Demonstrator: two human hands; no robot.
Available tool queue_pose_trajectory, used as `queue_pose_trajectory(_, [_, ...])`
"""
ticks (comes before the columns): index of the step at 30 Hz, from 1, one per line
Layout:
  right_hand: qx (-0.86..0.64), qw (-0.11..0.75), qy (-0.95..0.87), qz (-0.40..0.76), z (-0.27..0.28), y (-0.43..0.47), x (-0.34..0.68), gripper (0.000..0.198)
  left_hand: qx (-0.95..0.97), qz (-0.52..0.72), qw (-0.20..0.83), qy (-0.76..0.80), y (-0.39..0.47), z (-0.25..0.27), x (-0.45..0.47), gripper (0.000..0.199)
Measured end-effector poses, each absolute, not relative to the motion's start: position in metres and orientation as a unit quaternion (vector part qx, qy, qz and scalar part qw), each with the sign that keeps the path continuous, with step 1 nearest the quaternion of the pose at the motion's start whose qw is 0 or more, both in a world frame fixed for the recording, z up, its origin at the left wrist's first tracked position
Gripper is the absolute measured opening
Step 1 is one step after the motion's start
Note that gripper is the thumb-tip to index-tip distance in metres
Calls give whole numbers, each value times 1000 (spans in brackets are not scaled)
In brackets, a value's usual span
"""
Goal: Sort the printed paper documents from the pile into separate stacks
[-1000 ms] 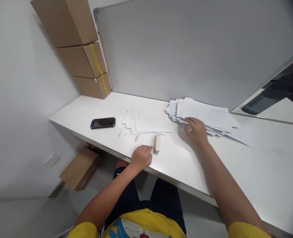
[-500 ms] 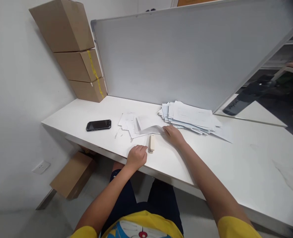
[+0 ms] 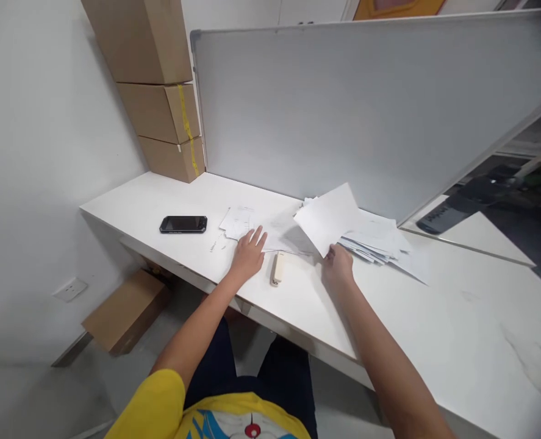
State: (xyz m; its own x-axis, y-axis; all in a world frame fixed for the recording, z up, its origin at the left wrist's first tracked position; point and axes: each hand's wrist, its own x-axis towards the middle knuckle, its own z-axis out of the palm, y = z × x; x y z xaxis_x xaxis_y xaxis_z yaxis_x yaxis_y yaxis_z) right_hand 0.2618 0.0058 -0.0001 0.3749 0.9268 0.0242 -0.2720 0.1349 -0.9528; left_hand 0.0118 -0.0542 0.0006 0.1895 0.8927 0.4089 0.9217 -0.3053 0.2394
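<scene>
My right hand (image 3: 338, 263) pinches the lower corner of a white paper sheet (image 3: 329, 218), which is lifted and tilted in front of the paper pile (image 3: 377, 235). With fingers spread, my left hand (image 3: 249, 253) rests on the near edge of the loose papers (image 3: 238, 221) lying on the table. Between my hands, a cream stapler (image 3: 277, 269) lies on the tabletop, touched by neither. The raised sheet covers part of the pile behind it.
A black phone (image 3: 183, 224) lies on the white table (image 3: 128, 207) at left. Stacked cardboard boxes (image 3: 167, 116) stand at the back left corner. A whiteboard (image 3: 343, 103) runs along the back edge. Another box (image 3: 126, 311) sits on the floor.
My right hand has lifted the sheet off the loose papers and carried it right, toward the pile. My left hand has moved forward and opened from a closed shape onto the papers.
</scene>
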Motion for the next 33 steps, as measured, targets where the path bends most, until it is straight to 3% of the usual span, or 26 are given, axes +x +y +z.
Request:
queue_pose_trajectory(5, [-487,694,-310,430,-7,16,268,21,-769,-204,7,-606,-35,1,9,37])
queue_pose_trajectory(11, [-500,722,-340,336,1,10,276,20,-780,-205,92,-583,-41,-3,12,25])
queue_pose_trajectory(16, [-472,682,-557,45,22,-9,276,4,-796,-176,123,-566,-47,0,13,26])
queue_pose_trajectory(19, [-399,608,-682,-78,30,-15,272,10,-807,-167,131,-551,-49,3,13,25])
queue_pose_trajectory(22, [-371,529,-759,-74,26,-13,266,14,-824,-159,135,-527,-50,4,13,23])
queue_pose_trajectory(28, [-438,314,-839,71,5,-4,260,28,-833,-160,136,-512,-49,5,14,21])
queue_pose_trajectory(33, [-430,287,-852,81,-1,-5,254,37,-832,-176,121,-512,-49,8,14,15])
